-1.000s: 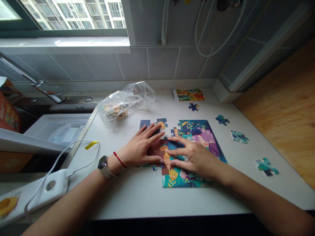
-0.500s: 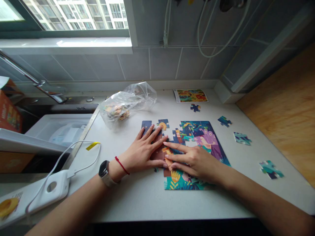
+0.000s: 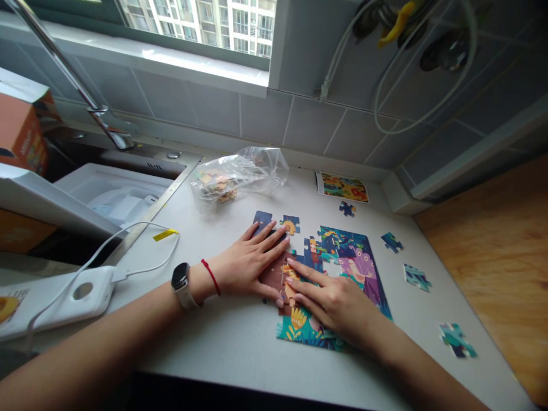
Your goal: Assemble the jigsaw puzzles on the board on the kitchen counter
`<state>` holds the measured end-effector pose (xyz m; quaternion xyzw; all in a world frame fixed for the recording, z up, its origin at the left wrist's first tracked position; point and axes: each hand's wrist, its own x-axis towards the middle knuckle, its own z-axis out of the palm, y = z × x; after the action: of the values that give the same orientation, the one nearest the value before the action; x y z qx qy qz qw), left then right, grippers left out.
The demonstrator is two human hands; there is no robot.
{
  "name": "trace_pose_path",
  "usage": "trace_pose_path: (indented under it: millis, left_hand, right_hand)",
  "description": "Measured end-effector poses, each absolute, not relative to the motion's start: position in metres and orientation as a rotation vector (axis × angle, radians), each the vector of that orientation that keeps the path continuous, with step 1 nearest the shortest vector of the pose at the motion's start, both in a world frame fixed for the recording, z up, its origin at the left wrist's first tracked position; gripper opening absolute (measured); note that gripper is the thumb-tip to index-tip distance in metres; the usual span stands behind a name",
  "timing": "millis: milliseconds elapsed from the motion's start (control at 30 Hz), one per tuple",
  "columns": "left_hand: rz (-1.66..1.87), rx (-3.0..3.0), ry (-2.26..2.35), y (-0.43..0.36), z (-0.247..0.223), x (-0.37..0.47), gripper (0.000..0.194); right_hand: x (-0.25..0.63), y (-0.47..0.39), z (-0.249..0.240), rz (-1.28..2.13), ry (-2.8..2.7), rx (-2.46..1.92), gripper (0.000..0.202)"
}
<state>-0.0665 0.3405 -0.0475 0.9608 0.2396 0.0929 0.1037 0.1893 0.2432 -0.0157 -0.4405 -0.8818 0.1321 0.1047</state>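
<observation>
A partly joined jigsaw puzzle (image 3: 359,251) lies on the white counter under both hands. My left hand (image 3: 252,260) rests flat with fingers spread over its brown left part and covers much of it. My right hand (image 3: 329,294) lies palm down on the lower middle, its fingertips touching the orange figure. A loose puzzle piece (image 3: 291,224) with an orange arc sits just beyond my left fingertips. Inside the puzzle's middle a gap shows the white counter. What lies beneath the palms is hidden.
Several loose pieces lie to the right, among them a teal puzzle piece (image 3: 458,340). A picture card (image 3: 342,187) is at the back. A clear plastic bag (image 3: 240,177) with pieces inside stands back left. A white power strip (image 3: 85,294) and a sink (image 3: 180,165) are at the left.
The camera view has turned and tilted, so the scene appears rotated. Both hands stay on the puzzle; the right fingers have shifted only slightly against it.
</observation>
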Motion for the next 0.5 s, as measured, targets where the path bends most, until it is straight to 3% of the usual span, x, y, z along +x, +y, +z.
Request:
trace_pose_path:
  millis: [500]
  left_hand:
    - [0.390, 2.814, 0.727, 0.328, -0.050, -0.065, 0.111]
  right_hand:
    - [0.187, 0.243, -0.011, 0.467, -2.646, -1.287, 0.037]
